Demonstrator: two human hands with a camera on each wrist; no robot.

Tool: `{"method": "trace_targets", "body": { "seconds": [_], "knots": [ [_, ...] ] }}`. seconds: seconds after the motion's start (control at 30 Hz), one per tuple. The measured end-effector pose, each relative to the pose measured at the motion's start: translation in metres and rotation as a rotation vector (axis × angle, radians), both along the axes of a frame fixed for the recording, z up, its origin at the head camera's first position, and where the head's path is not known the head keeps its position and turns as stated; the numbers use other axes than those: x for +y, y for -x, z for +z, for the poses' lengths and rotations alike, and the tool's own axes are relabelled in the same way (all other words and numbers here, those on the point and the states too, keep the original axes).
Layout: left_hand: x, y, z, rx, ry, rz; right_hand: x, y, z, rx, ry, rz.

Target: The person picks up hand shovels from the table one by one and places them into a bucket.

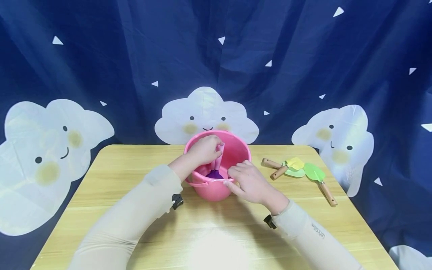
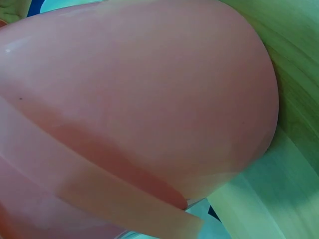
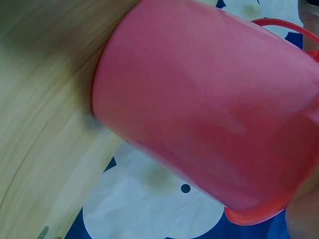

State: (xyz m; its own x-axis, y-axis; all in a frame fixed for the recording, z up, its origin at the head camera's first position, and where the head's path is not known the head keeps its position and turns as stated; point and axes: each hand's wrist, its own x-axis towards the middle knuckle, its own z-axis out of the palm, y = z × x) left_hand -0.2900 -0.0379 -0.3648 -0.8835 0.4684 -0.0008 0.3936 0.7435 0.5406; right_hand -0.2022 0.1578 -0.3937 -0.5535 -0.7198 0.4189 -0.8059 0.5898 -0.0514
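Observation:
A pink bucket point(image 1: 214, 191) stands near the far middle of the table, its handle lying along the left and front of the rim. Inside it, my left hand point(image 1: 204, 150) pinches the light pink upper end of a long item with a purple lower part point(image 1: 215, 174); its exact kind does not show. My right hand point(image 1: 251, 183) grips the bucket's front right rim, thumb outside and fingers curled over the edge. Close up, the bucket wall point(image 2: 159, 89) fills the left wrist view. The right wrist view shows the bucket's side point(image 3: 199, 109), with part of the right hand at the lower right edge.
Right of the bucket lie several wooden-handled toy garden tools: a green trowel point(image 1: 314, 171), a yellow-headed tool point(image 1: 294, 163) and a pale green one point(image 1: 295, 173) partly beneath it. A dark blue curtain point(image 1: 216, 48) with cloud faces hangs behind the wooden table point(image 1: 135, 157).

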Motion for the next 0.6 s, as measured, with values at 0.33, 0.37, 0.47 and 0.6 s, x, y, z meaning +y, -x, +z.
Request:
{"method": "trace_targets", "body": {
  "seconds": [0.33, 0.37, 0.47, 0.6],
  "knots": [
    [-0.0010, -0.0021, -0.0044, -0.008, 0.019, -0.050, -0.0008, -0.0009, 0.0007, -0.009, -0.004, -0.004],
    [-0.0008, -0.0022, -0.0045, -0.003, 0.030, -0.058, -0.0008, -0.0008, 0.0006, -0.010, -0.003, -0.004],
    [0.0004, -0.0017, -0.0066, 0.001, 0.057, -0.081, -0.0006, -0.0001, 0.0000, -0.007, 0.000, -0.004],
    [0.0029, -0.0003, -0.0093, 0.061, 0.121, -0.100, -0.0004, 0.0004, -0.0002, -0.002, 0.007, 0.001]
  ]
}}
